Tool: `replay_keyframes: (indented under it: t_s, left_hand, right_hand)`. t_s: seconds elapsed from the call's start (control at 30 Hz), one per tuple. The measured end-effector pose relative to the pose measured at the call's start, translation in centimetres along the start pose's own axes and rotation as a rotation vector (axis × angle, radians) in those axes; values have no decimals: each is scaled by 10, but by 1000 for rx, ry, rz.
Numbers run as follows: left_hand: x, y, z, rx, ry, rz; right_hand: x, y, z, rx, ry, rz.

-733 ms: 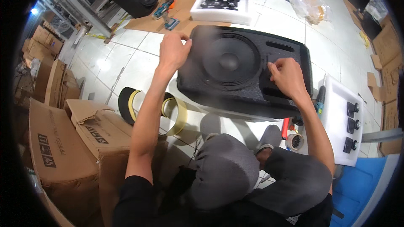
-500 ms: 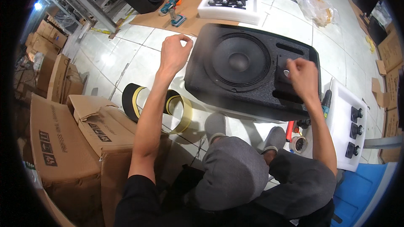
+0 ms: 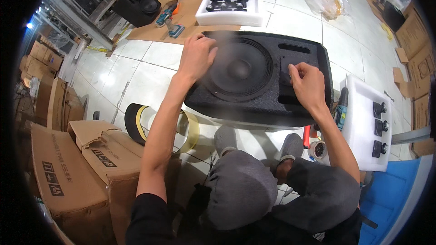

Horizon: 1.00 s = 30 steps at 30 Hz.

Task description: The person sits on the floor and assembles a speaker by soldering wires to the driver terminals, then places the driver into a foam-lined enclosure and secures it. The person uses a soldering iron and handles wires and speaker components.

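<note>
We are working on the big black speaker (image 3: 254, 79) on the floor. Our left hand (image 3: 196, 56) lies flat on its edge, holding nothing. Our right hand (image 3: 308, 85) pinches a small part; next it needs a careful turn.

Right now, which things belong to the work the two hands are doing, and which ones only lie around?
In the work:
- left hand, on the speaker's upper left corner
- right hand, fingers at a slot
- black speaker cabinet, lying face up

Lying about:
- foam tray of black parts
- white foam tray with three parts
- tape rolls
- cardboard boxes
- second speaker
</note>
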<state>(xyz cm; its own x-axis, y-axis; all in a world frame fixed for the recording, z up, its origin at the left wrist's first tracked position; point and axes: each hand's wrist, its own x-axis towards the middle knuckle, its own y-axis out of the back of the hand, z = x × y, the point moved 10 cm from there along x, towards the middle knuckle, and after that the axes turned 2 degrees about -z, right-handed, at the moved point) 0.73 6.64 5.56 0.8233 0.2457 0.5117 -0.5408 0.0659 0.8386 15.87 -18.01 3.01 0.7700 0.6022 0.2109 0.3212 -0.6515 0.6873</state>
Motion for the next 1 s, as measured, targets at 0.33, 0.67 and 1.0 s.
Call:
replay_keyframes:
  t_s: [0.33,0.67,1.0]
  left_hand:
    - [-5,-16,-20,3,115,-134]
    - [-11,-15,-22,-10,159,-81]
    - [-11,-13,-19,-10,185,-117]
  right_hand:
    - [-7,-6,2,-10,53,37]
    - [-6,-10,6,-95,19,32]
    - [-6,-8,11,-63,39,42]
